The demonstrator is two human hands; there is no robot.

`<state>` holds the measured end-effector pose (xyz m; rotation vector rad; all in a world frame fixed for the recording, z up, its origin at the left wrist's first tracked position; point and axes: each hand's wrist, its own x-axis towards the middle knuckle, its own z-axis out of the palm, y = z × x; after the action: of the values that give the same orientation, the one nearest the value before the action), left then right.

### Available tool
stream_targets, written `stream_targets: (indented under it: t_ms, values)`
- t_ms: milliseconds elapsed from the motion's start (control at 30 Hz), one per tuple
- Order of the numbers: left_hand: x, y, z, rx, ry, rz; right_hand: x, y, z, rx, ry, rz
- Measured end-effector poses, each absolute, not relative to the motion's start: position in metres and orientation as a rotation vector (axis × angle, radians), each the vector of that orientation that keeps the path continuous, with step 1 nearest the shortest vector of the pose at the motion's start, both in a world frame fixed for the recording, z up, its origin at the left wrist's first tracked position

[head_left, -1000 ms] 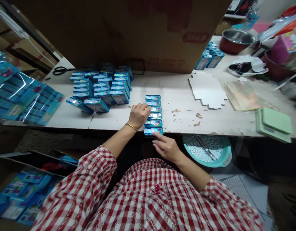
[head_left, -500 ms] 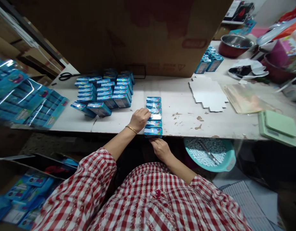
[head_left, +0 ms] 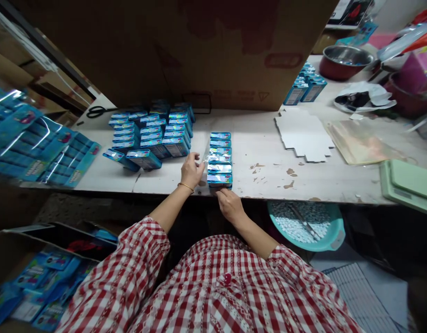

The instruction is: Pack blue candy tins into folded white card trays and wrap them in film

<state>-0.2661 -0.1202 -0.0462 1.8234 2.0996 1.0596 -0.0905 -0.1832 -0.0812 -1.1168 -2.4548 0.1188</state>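
Our left hand, fingers apart, reaches the film-wrapped blue tins near the counter's front edge; our right hand, fingers together, touches the nearest tin. Their labels are too small to read.

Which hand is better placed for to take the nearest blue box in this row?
The right hand: its fingers are at the nearest blue box, at the row's end. The left hand is beside the row, further along.
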Motion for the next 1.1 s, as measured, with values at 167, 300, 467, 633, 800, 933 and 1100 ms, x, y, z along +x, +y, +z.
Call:
stream_targets:
  t_ms: [167,300,467,633,800,933,1100]
  values:
    - [-0.257,-0.127,-0.080,1.523,2.153,0.840,-0.086,-0.183,-0.083,-1.066,-2.429,0.108]
    - [-0.249,-0.131,-0.080,1.623,2.257,0.623,-0.087,-0.182,-0.085,-1.078,-2.434,0.143]
    - [-0.245,-0.135,-0.077,1.664,2.321,0.452,-0.088,-0.176,-0.090,-1.046,-2.441,0.129]
    - [-0.244,-0.133,-0.086,1.701,2.329,0.475,-0.096,-0.160,-0.092,-1.146,-2.406,0.065]
    - [-0.245,-0.133,-0.088,1.711,2.309,0.523,-0.107,-0.136,-0.090,-1.192,-2.394,0.056]
    - [-0.246,-0.131,-0.087,1.673,2.311,0.521,-0.113,-0.125,-0.086,-1.250,-2.411,0.092]
    - [-0.248,-0.141,-0.087,1.474,2.249,0.829,-0.093,-0.142,-0.050,-0.991,-2.376,0.324]
